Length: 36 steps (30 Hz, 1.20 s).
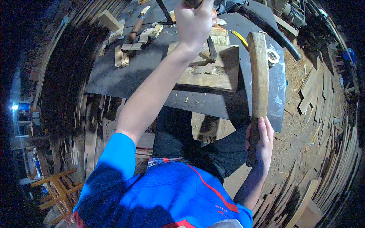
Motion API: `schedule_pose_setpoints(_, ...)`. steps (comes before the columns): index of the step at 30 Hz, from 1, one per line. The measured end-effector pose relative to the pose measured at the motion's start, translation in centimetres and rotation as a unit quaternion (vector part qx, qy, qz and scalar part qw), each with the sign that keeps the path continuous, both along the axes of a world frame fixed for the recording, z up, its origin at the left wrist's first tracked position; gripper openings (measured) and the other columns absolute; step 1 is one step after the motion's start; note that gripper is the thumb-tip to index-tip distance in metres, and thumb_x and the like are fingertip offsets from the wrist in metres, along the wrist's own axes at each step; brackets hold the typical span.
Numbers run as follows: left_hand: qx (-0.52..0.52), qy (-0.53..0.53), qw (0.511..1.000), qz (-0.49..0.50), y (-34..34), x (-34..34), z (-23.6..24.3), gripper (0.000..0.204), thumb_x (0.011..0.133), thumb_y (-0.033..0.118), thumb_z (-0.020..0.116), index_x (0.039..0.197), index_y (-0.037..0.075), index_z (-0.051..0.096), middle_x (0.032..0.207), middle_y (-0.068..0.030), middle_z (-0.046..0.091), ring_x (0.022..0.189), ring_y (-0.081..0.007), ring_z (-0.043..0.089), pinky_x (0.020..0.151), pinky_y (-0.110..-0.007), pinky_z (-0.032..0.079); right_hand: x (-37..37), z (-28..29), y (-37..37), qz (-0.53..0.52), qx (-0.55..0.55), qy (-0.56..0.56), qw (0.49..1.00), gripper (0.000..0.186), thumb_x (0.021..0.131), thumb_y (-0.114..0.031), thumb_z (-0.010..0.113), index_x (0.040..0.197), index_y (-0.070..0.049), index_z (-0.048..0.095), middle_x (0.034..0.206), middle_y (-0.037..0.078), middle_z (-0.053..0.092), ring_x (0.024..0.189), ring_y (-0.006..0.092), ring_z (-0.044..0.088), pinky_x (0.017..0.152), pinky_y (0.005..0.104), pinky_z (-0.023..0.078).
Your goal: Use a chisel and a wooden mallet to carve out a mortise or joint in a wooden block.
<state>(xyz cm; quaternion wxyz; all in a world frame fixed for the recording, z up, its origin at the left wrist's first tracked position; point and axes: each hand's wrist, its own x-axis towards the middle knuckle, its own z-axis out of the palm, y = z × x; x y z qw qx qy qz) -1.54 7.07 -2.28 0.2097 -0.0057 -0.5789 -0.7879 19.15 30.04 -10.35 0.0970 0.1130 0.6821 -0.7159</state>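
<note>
My left hand [193,24] is closed around the handle of a chisel [211,50], its dark blade pointing down. The blade's tip is at a thick wooden block [225,78] on the dark table, beside a rough, chipped recess. Low on the right, my right hand [265,144] wraps the lower end of a long wooden mallet [259,72]. That club-like piece stands upright in view, to the right of the block and apart from the chisel. A flat brush [219,37] with pale bristles lies just beyond the block.
On the dark table [114,81] lie wood offcuts [132,46], a wooden-handled tool [137,26], a saw blade [164,10], a yellow tool [239,39] and a round white-rimmed object [272,57]. A black bar [272,28] overhangs the right edge. Planks [315,85] lie on the floor beyond.
</note>
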Motion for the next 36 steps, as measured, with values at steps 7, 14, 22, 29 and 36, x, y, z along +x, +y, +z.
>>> schedule_pose_setpoints(7, 0.056, 0.108, 0.991, -0.059, -0.1, 1.4, 0.9, 0.043, 0.098, 0.019, 0.061, 0.060, 0.015, 0.041, 0.053, 0.0077, 0.036, 0.043, -0.0038, 0.030, 0.042, -0.026, 0.022, -0.1, 0.4, 0.1, 0.013, -0.040, -0.019, 0.999, 0.029, 0.104, -0.037, 0.048, 0.101, -0.008, 0.052, 0.066, 0.002, 0.054, 0.045, 0.0088, 0.048, 0.039, 0.0231, 0.039)
schedule_pose_setpoints(14, 0.030, 0.044, 0.998, -0.034, 0.0, 1.8, 0.6, 0.039, 0.100, 0.020, 0.059, 0.064, 0.016, 0.042, 0.053, 0.0087, 0.034, 0.043, -0.0034, 0.030, 0.042, -0.025, 0.022, -0.1, 0.5, 0.0, 0.000, -0.020, -0.021, 1.000, 0.029, 0.103, -0.037, 0.048, 0.100, -0.008, 0.052, 0.067, 0.002, 0.055, 0.046, 0.0089, 0.049, 0.039, 0.0232, 0.039)
schedule_pose_setpoints(22, -0.008, 0.151, 0.988, -0.034, 0.5, 1.3, 0.1, 0.045, 0.099, 0.022, 0.059, 0.059, 0.016, 0.041, 0.051, 0.0076, 0.034, 0.042, -0.0043, 0.028, 0.042, -0.027, 0.022, 0.0, 0.6, -0.2, 0.001, -0.019, -0.016, 1.000, 0.030, 0.104, -0.037, 0.048, 0.099, -0.008, 0.052, 0.065, 0.001, 0.053, 0.045, 0.0091, 0.048, 0.038, 0.0232, 0.038)
schedule_pose_setpoints(29, -0.009, 0.039, 0.999, 0.003, 0.6, 1.1, 0.7, 0.046, 0.098, 0.023, 0.062, 0.058, 0.016, 0.039, 0.052, 0.0071, 0.035, 0.043, -0.0044, 0.030, 0.042, -0.026, 0.025, -0.1, 1.0, -0.1, 0.012, -0.015, -0.023, 1.000, 0.030, 0.103, -0.037, 0.048, 0.098, -0.008, 0.052, 0.066, 0.001, 0.053, 0.046, 0.0090, 0.048, 0.039, 0.0233, 0.039)
schedule_pose_setpoints(36, 0.021, 0.044, 0.998, 0.027, -2.6, 0.2, 1.5, 0.036, 0.096, 0.023, 0.064, 0.067, 0.015, 0.044, 0.057, 0.0075, 0.039, 0.045, -0.0035, 0.034, 0.043, -0.024, 0.026, -0.2, 0.0, -0.1, 0.004, -0.018, -0.001, 1.000, 0.035, 0.103, -0.039, 0.045, 0.103, -0.006, 0.054, 0.064, 0.003, 0.053, 0.042, 0.0102, 0.047, 0.036, 0.0238, 0.037)
